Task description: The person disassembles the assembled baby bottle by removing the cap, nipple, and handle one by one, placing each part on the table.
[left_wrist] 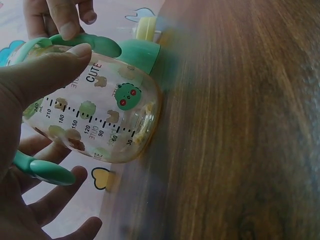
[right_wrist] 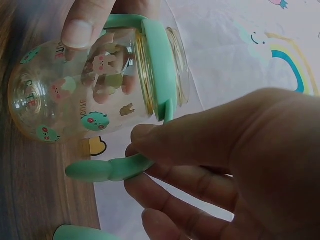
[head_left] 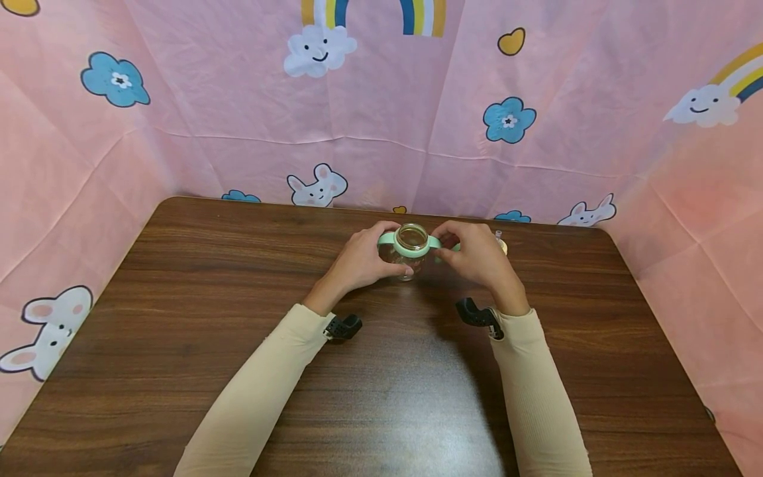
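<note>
A clear amber baby bottle (left_wrist: 105, 110) with printed animals and a measuring scale stands upright near the table's back edge, its top uncovered. Round its neck sits a mint green ring (right_wrist: 161, 65) with two curved handles. My left hand (head_left: 366, 257) grips the bottle from the left, thumb across its front and fingers behind, beside the left handle (left_wrist: 52, 171). On the other side, my right hand (head_left: 477, 255) pinches the right handle (right_wrist: 90, 171) between thumb and fingers close to the ring.
Behind the right hand, a green cap-like piece (left_wrist: 140, 56) and a yellow part (left_wrist: 146, 29) stand on the table, partly hidden. The brown wooden table (head_left: 381, 397) meets a pink printed cloth (head_left: 387, 99) at the back and sides.
</note>
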Tool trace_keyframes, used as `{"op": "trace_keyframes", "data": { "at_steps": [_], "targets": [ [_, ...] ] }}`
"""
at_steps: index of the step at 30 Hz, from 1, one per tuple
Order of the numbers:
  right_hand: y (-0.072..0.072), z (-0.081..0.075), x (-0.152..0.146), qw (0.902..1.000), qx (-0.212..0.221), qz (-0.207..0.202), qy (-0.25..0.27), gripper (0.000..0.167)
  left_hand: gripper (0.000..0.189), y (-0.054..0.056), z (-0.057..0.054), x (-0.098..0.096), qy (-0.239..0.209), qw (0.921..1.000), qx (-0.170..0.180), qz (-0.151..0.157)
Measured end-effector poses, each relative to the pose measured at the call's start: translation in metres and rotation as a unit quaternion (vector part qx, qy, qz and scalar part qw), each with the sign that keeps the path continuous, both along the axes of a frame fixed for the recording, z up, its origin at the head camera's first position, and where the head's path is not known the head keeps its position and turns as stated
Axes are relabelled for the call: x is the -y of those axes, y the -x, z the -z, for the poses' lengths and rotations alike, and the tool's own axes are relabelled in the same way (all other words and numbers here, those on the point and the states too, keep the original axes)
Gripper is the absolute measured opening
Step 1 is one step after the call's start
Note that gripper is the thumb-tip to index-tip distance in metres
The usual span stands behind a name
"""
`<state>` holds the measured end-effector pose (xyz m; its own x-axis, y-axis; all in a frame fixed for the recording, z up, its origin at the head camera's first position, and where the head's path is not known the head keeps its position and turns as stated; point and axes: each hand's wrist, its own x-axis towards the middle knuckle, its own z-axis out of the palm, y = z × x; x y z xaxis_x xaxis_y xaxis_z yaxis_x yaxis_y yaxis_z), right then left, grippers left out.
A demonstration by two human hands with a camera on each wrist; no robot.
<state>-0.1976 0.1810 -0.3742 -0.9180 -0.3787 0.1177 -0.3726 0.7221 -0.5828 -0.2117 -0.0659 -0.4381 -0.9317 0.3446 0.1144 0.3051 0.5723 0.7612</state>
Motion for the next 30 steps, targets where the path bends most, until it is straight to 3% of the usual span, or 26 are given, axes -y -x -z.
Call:
{"op": "trace_keyframes", "data": {
  "at_steps": [30],
  "targets": [
    [-0.0009,-0.0018,0.0004,0.9998,-0.015,0.016,0.003,0.018,0.091,0.0003,0.0003,-0.0001,0.003,0.9999,0.01,-0.009]
  ]
}}
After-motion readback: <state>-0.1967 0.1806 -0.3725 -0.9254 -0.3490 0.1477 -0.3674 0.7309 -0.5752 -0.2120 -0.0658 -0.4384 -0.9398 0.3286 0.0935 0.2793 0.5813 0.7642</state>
